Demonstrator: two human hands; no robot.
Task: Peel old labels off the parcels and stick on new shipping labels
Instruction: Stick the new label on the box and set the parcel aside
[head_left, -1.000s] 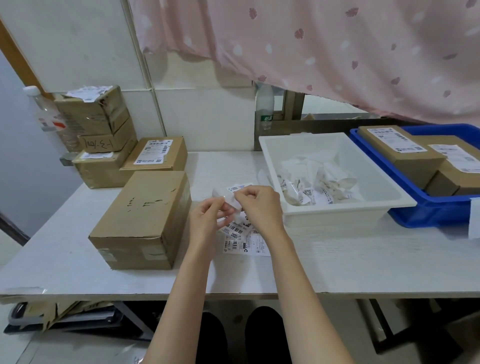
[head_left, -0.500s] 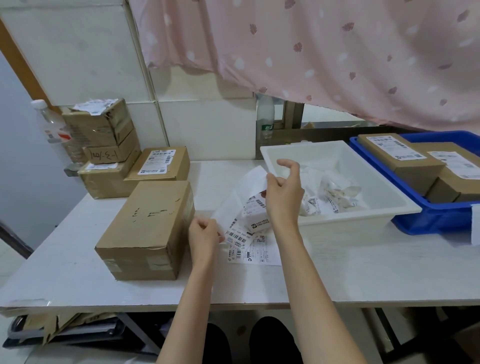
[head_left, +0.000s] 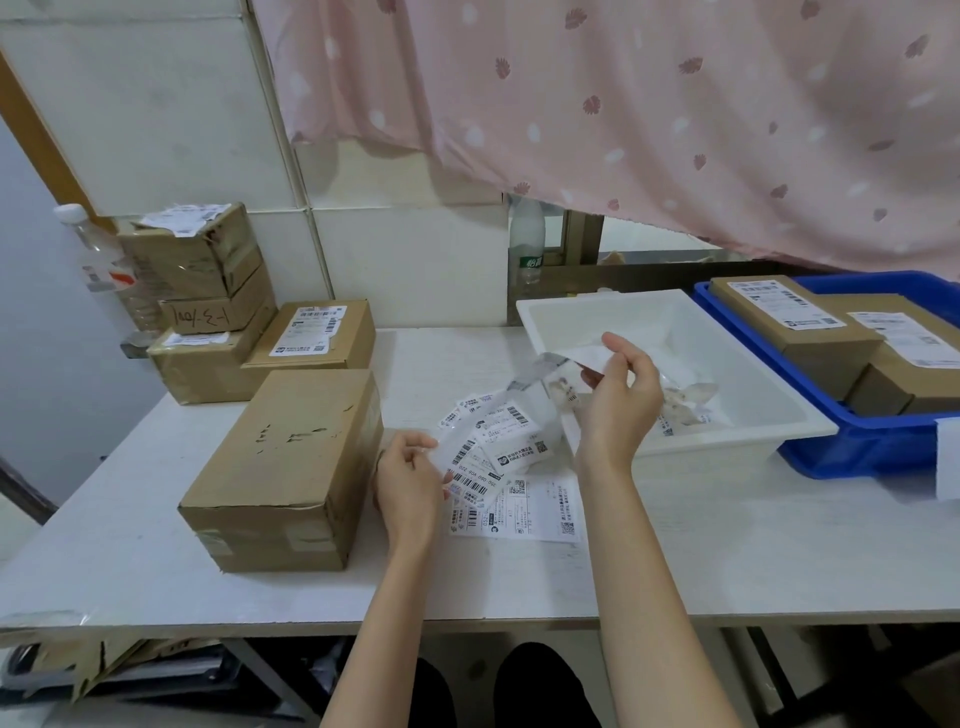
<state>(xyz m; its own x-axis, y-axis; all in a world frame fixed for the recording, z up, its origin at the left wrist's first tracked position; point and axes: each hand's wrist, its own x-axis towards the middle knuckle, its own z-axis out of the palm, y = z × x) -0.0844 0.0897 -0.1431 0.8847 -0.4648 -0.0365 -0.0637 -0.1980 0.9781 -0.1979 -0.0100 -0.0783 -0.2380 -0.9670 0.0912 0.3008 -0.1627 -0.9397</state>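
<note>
Left hand (head_left: 410, 486) pinches label (head_left: 470, 457) beside box (head_left: 291, 462) | right hand (head_left: 621, 397) pinches backing strip (head_left: 566, 358) over tray (head_left: 737, 447)

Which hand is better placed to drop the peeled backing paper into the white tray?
The right hand. It already pinches the backing paper above the white tray, while the left hand holds the label near the big box.

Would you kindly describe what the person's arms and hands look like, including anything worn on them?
Both forearms are bare, with no sleeves in view. The left hand and right hand wear no gloves, and no rings, watch or bracelets show. The fingers are uncovered.
</note>
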